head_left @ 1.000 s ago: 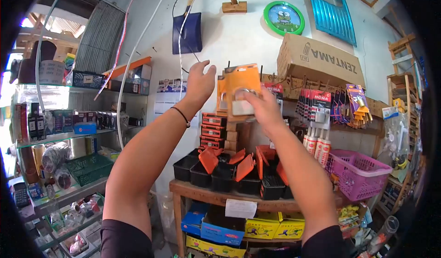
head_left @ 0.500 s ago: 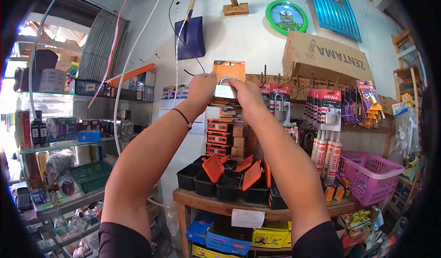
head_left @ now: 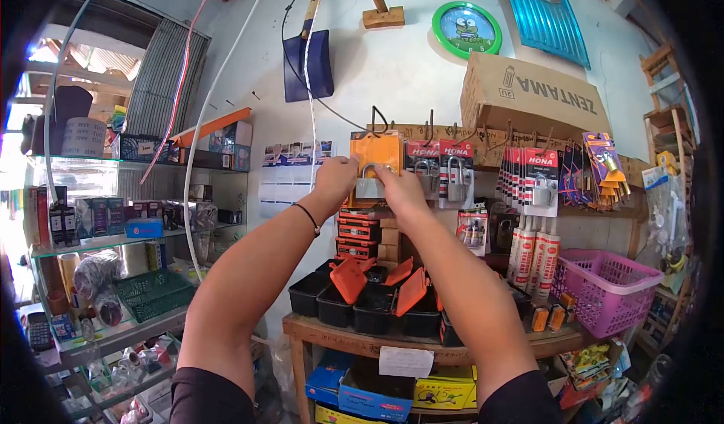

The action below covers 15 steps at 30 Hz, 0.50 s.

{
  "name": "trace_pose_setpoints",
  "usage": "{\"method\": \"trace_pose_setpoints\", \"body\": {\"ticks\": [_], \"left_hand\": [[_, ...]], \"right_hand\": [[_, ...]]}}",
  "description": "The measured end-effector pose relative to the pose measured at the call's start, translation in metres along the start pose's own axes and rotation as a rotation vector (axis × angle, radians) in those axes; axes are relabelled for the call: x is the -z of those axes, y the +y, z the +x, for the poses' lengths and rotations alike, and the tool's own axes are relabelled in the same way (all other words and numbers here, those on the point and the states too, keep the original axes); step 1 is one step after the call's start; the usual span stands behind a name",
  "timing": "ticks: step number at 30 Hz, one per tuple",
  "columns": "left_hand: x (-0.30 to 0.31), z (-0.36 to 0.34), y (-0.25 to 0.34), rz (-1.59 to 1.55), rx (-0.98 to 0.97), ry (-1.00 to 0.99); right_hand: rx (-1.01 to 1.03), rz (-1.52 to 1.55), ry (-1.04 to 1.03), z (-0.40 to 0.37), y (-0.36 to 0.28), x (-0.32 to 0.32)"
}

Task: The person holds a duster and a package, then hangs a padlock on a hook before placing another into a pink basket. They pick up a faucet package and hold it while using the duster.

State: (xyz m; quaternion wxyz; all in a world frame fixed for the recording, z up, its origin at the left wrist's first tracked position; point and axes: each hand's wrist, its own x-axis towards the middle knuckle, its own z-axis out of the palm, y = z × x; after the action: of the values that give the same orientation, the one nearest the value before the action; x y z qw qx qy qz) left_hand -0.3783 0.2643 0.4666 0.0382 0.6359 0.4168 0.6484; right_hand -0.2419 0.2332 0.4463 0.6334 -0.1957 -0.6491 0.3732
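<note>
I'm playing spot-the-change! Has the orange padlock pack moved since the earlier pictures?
Yes. Judged against the green-rimmed clock, the orange padlock pack is lower than in both earlier pictures, and further left than in the first.

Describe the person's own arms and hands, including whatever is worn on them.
Both arms have short black sleeves, the left sleeve and right sleeve ending above the elbow. The left wrist wears a thin, dark bracelet; no band shows on the right wrist. The left hand and right hand are ungloved.
</note>
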Motion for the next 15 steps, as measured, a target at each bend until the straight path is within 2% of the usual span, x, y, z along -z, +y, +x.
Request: {"method": "trace_pose_setpoints", "body": {"ticks": [2, 4, 5, 6, 8, 9, 13, 15], "left_hand": [[-0.003, -0.004, 0.0, -0.05, 0.029, -0.008], [-0.007, -0.005, 0.001, 0.105, -0.015, 0.084], [-0.008, -0.003, -0.001, 0.244, -0.104, 0.149], [-0.011, -0.002, -0.003, 0.241, -0.111, 0.152], [-0.014, -0.001, -0.004, 0.223, -0.055, 0.184], [-0.014, 0.002, -0.006, 0.143, -0.027, 0.126], [-0.012, -0.006, 0.003, 0.153, -0.072, 0.109], [-0.015, -0.008, 0.001, -0.024, 0.035, 0.116]], "right_hand": [[0.006, -0.024, 0.014, 0.02, 0.016, 0.005], [-0.013, -0.246, 0.103, 0.036, 0.02, 0.007], [-0.015, -0.263, 0.113, 0.036, 0.019, 0.008], [-0.008, -0.264, 0.115, 0.037, 0.019, 0.008], [0.045, -0.465, 0.17, 0.045, 0.023, 0.011], [0.098, -0.504, 0.159, 0.051, 0.027, 0.013], [-0.037, -0.351, 0.064, 0.058, 0.03, 0.018], [-0.153, -0.264, -0.016, 0.028, 0.009, 0.016]]}}
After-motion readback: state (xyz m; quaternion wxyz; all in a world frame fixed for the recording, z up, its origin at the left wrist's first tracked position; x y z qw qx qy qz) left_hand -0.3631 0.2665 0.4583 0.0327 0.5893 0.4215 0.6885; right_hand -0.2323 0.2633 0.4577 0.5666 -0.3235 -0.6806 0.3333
